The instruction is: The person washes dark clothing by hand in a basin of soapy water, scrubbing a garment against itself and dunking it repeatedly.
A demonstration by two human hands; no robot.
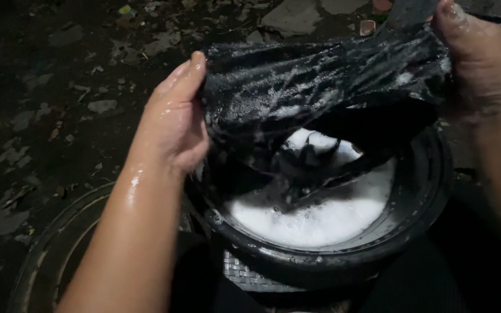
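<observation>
Right now my left hand [172,124] and right hand [482,61] each grip an end of a wet black garment [320,87], stretched above the sudsy black basin [424,191].

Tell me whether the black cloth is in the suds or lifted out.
Mostly lifted: the left hand and right hand hold the cloth stretched above the basin; its lower end hangs into the foam.

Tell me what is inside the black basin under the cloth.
The black basin holds white soapy foam, and the wet black cloth trails down into it. The foam hides whatever lies beneath.
</observation>
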